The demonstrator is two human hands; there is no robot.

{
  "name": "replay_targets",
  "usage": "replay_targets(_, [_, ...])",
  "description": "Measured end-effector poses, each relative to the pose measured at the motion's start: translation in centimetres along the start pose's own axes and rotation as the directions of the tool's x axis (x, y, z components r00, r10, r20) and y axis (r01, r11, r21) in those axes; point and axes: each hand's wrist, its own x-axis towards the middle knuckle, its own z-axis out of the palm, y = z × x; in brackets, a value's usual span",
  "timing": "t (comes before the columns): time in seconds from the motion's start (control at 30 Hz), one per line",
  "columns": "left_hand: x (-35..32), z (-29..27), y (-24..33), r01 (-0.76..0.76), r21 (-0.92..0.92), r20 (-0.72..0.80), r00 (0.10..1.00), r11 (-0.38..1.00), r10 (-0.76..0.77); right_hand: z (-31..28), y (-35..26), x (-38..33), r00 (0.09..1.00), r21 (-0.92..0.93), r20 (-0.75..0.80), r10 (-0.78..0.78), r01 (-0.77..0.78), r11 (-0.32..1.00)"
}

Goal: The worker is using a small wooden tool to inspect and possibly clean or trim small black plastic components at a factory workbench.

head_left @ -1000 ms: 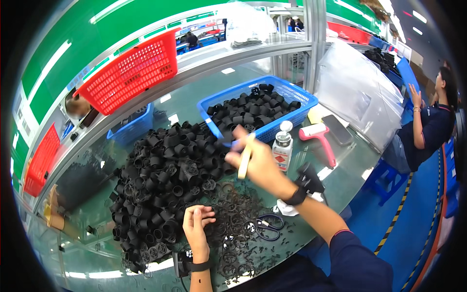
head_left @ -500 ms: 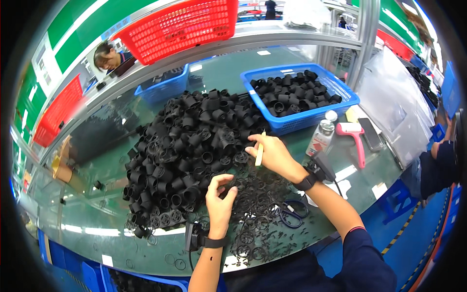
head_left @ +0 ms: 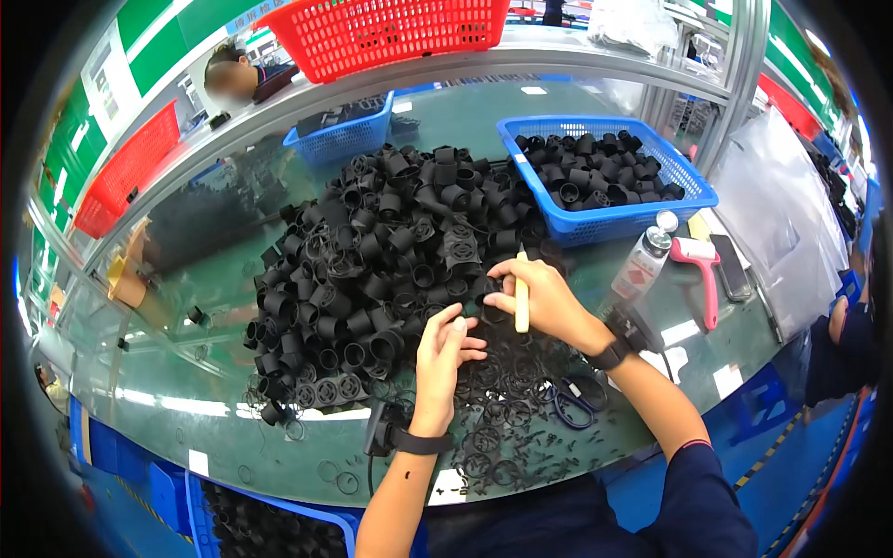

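My right hand (head_left: 551, 305) is closed around a slim tool with a pale yellow handle (head_left: 522, 307), which stands roughly upright between the fingers; its working tip is too small to make out. Dark parts lie right by those fingertips, and I cannot tell whether one is pinched there. My left hand (head_left: 439, 365), to the left and a little nearer, has half-bent fingers apart with nothing visible in them. Both hands are at the near right side of a big heap of black cylindrical plastic parts (head_left: 372, 270). Thin black rings and scraps (head_left: 484, 437) lie scattered below them.
Dark-handled scissors (head_left: 572, 405) lie among the scraps. A blue basket (head_left: 642, 221) of black parts stands behind the heap. On the right are a clear bottle (head_left: 642, 265), a pink-handled lint roller (head_left: 705, 279) and a phone (head_left: 732, 268). Another person works across the bench.
The view has shifted, so the bench appears higher and further right. My left hand has moved in closer to the right hand, its fingers turned toward it. The yellow-handled tool stays in my right hand.
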Motion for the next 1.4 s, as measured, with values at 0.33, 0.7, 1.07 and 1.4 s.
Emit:
replay_targets(0.33, [0.3,0.5,0.4,0.156,-0.205,0.140,0.982,0.966,-0.129,-0.3,-2.5,-3.8,0.972,0.000,-0.028,-0.233,0.233,0.972])
replay_targets(0.7, [-0.8,1.2,1.2,-0.117,-0.171,0.252,0.955,0.978,0.158,-1.1,-4.7,-4.2,0.962,0.413,-0.242,-0.122,0.216,0.885])
replay_targets(1.07, [-1.2,1.3,1.2,-0.134,-0.176,0.228,0.958,0.975,0.173,-1.6,-5.4,-4.7,0.962,0.218,-0.210,-0.174,0.220,0.951])
replay_targets(1.4, [-1.2,1.2,1.3,-0.118,-0.166,0.199,0.968,0.979,0.150,-1.8,-5.4,-4.6,0.964,0.243,-0.176,-0.198,0.238,0.940])
